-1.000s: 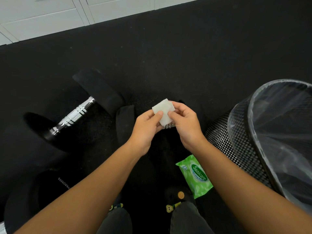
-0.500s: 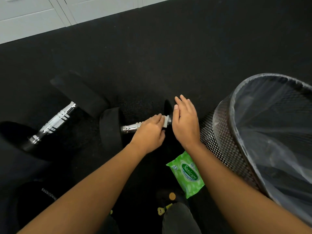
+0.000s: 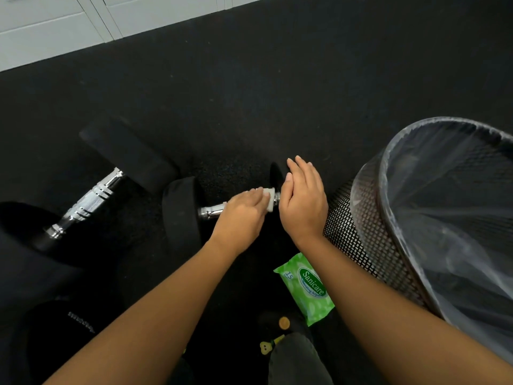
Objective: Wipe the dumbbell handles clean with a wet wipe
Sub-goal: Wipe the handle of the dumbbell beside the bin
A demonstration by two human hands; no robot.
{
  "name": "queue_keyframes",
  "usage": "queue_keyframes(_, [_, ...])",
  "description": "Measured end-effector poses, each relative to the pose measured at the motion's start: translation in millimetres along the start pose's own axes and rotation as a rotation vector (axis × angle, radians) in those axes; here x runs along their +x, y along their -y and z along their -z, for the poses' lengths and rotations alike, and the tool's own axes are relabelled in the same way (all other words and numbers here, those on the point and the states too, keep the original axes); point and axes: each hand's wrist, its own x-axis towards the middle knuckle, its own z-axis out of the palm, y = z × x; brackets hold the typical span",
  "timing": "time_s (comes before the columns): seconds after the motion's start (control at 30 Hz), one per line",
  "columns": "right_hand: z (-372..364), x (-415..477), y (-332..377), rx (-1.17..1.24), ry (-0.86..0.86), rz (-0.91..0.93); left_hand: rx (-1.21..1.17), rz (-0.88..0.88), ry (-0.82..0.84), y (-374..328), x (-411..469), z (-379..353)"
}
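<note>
Since 1 second ago, my left hand [image 3: 241,218] is pressing the wipe [image 3: 268,196] onto the near handle [image 3: 212,212], fingers together; right hand [image 3: 303,202] open, steadying. Next: rubbing leftward.

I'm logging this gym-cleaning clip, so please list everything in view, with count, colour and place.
Dumbbells: two, black ends with chrome handles; near dumbbell at centre, far dumbbell to the left.
Wet wipe: one, white, pressed on the near dumbbell's handle under the left hand.
Wipes pack: one, green, on the floor between the forearms.
Bin: one, black mesh with a clear liner, at right.
Floor mat: black, covers most of the view.
Cabinet fronts: white, top left.
Dark object with faint lettering: one, bottom left; cannot tell what it is.
Left hand: closed on the wipe.
Right hand: fingers open, against the handle's right end.
</note>
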Motion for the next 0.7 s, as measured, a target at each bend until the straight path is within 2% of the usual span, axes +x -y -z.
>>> queue_keyframes(0.1, [-0.5,-0.3,1.0,-0.009,-0.023,0.002,0.040,-0.097,0.019,2.9,-3.8,-9.0])
queue_keyframes(0.17, [-1.2,0.1,1.1,-0.008,-0.034,0.006,-0.040,-0.080,0.096,3.6,7.6,-5.3])
queue_keyframes(0.33, [-3.1,0.8,0.5,-0.020,-0.039,-0.002,-0.210,0.349,0.367,0.5,42.8,12.9])
queue_keyframes(0.4, [-3.4,0.6,0.6,-0.023,-0.040,0.004,-0.203,0.395,0.440,0.1,53.1,19.0])
queue_keyframes(0.43, [-3.3,0.6,0.6,-0.023,-0.038,0.005,-0.141,0.365,0.459,-1.7,54.8,19.0])
queue_keyframes(0.47, [-3.2,0.6,0.6,-0.022,-0.035,0.004,-0.041,0.299,0.442,-5.5,52.5,18.1])
queue_keyframes(0.53, [-2.7,0.5,0.4,-0.019,-0.037,0.001,0.164,0.108,0.251,-12.4,34.0,9.6])
queue_keyframes(0.6, [-2.7,0.1,0.0,-0.027,-0.052,0.008,0.242,0.001,0.082,-14.8,10.7,-5.8])
queue_keyframes(0.7, [-3.9,0.6,-1.2,-0.034,-0.070,0.020,0.262,-0.011,0.031,-19.4,-11.2,-19.6])
